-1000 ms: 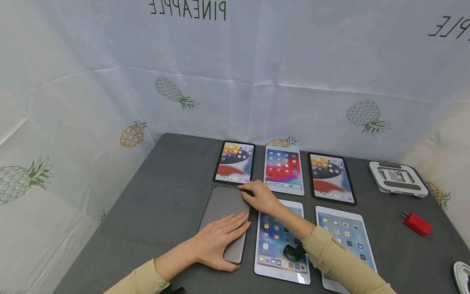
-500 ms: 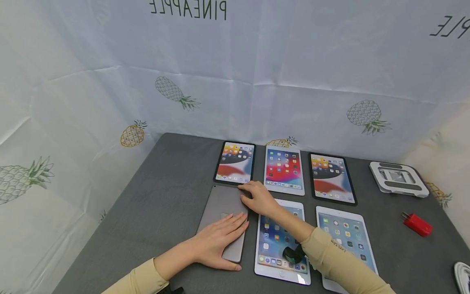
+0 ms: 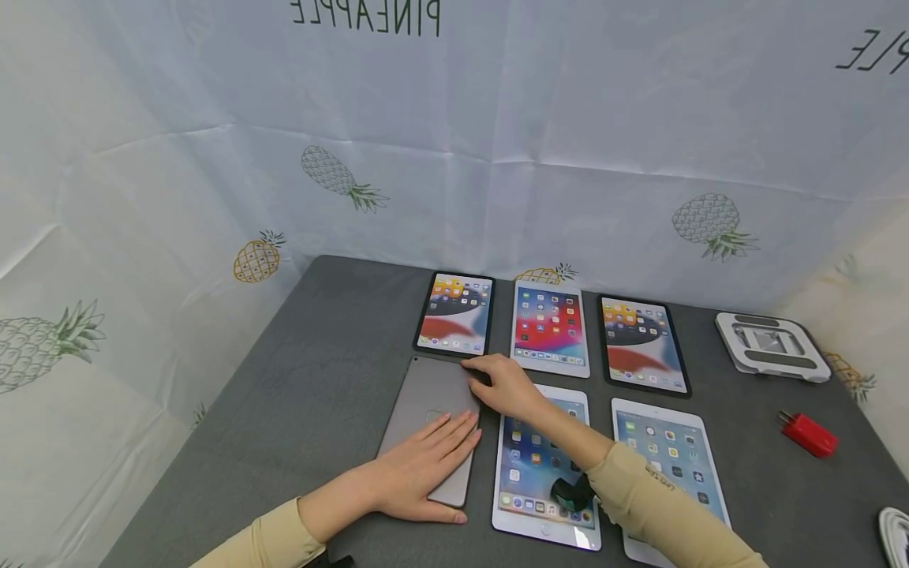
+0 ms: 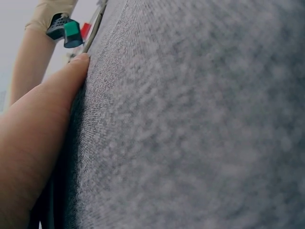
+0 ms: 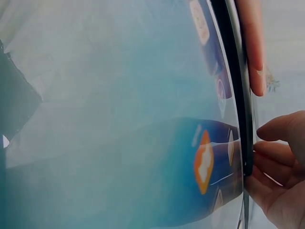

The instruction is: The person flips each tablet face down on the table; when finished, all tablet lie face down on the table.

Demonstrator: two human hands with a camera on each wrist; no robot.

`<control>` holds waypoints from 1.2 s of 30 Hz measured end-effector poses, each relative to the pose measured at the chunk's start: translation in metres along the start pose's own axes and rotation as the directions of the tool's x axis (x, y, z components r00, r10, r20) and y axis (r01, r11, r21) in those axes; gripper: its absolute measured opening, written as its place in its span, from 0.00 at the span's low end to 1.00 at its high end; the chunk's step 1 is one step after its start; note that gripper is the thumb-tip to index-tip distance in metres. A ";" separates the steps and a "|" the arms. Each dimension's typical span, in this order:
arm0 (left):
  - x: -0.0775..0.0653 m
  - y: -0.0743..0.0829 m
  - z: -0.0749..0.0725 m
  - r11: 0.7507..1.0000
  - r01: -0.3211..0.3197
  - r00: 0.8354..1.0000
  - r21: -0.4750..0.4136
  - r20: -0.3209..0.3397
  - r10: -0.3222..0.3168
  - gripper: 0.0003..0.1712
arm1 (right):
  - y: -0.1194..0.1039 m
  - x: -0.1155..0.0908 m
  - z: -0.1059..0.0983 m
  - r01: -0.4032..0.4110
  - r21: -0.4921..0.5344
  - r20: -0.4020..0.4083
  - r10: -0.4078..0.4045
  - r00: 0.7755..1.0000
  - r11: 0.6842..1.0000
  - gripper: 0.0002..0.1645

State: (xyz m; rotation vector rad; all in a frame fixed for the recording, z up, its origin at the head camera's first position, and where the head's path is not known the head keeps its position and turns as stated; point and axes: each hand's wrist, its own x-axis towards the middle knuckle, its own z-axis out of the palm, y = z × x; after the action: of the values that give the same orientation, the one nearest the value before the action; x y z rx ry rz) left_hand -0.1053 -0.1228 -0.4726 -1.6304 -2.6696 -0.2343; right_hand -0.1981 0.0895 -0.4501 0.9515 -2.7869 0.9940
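Note:
A grey tablet lies with its back up at the front left of the group of tablets. My left hand rests flat across its lower half, fingers spread, the thumb reaching past its near end. My right hand touches the tablet's far right corner with loosely bent fingers. In the right wrist view, those fingertips sit right at the tablet's thin dark edge. The left wrist view has the left thumb low along the cloth. A white tablet with its screen lit lies under the right forearm.
Behind stand in a row a black-framed tablet, a white one and another black-framed one. Another white tablet lies front right. Farther right are a folded stand, a red plug and a white cable.
The grey tablet has shifted slightly left and toward the back row under my hands. Both hands stay in nearly the same place.

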 end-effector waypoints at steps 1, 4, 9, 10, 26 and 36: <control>0.000 0.000 0.000 1.000 -0.001 1.000 0.006 0.003 0.001 0.57 | 0.000 0.000 0.000 0.005 -0.004 0.002 -0.005 1.000 1.000 0.21; -0.001 0.001 0.000 1.000 -0.008 1.000 0.027 0.016 0.007 0.55 | 0.001 -0.001 0.000 0.016 -0.006 0.006 -0.016 1.000 1.000 0.21; 0.000 0.002 -0.001 0.998 -0.013 0.999 0.069 0.041 0.011 0.53 | 0.002 -0.002 -0.001 0.024 0.005 0.006 -0.024 1.000 1.000 0.20; 0.000 0.003 0.000 0.997 -0.012 0.999 0.074 0.045 0.009 0.53 | 0.002 -0.002 -0.001 0.023 0.008 0.008 -0.023 1.000 1.000 0.20; 0.003 0.005 0.000 0.999 0.018 0.998 0.041 0.062 -0.021 0.52 | 0.004 -0.005 -0.009 -0.044 0.072 0.087 0.037 0.995 0.996 0.23; 0.018 0.013 -0.024 0.932 0.143 0.989 -0.332 0.025 -0.143 0.41 | 0.006 -0.019 -0.035 -0.257 0.364 0.130 0.225 0.966 0.895 0.23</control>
State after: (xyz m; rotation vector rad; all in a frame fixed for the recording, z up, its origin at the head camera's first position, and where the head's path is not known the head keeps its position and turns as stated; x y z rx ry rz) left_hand -0.1035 -0.1042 -0.4456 -1.4994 -2.8764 -0.7249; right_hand -0.1918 0.1236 -0.4294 0.6930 -2.8927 1.6098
